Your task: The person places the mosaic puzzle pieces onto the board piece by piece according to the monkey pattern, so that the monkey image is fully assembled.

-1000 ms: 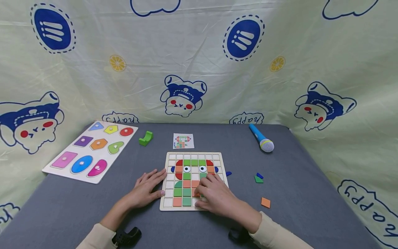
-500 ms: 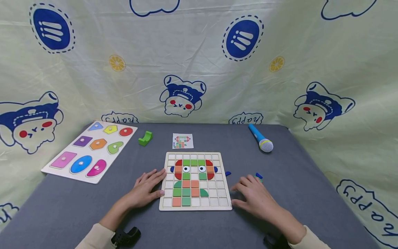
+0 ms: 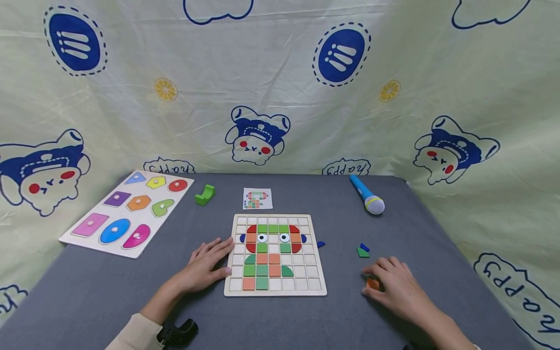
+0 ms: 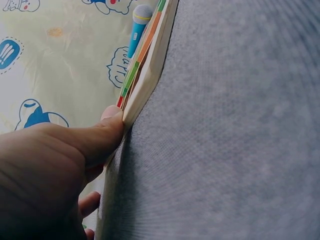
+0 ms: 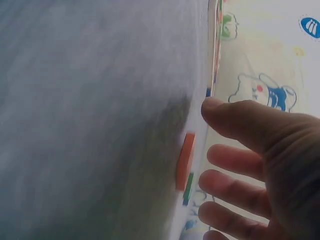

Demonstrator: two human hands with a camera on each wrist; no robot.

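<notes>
In the head view my left hand (image 3: 205, 266) rests along the left edge of a mosaic puzzle board (image 3: 302, 287), its fingers fairly straight. The left wrist view has the thumb (image 4: 107, 132) touching the board's rim. Red, green, salmon and blue tiles with two eye tiles fill part of the grid. To the right of the board, my right hand (image 3: 398, 289) hovers over an orange square tile (image 3: 373, 284) on the cloth. From the right wrist view, thumb and fingers are spread and stand apart from the orange tile (image 5: 186, 161).
A green trapezoid tile (image 3: 362, 253) and a blue tile (image 3: 365, 247) lie beyond the right hand; another blue piece (image 3: 321, 244) is beside the board. Behind are a pattern card (image 3: 257, 199), green block (image 3: 205, 194), toy microphone (image 3: 367, 195) and shape puzzle (image 3: 131, 214).
My right hand has left the board and moved right to the orange tile. A green quarter-round tile shows on the board where that hand was. The left hand has stayed put.
</notes>
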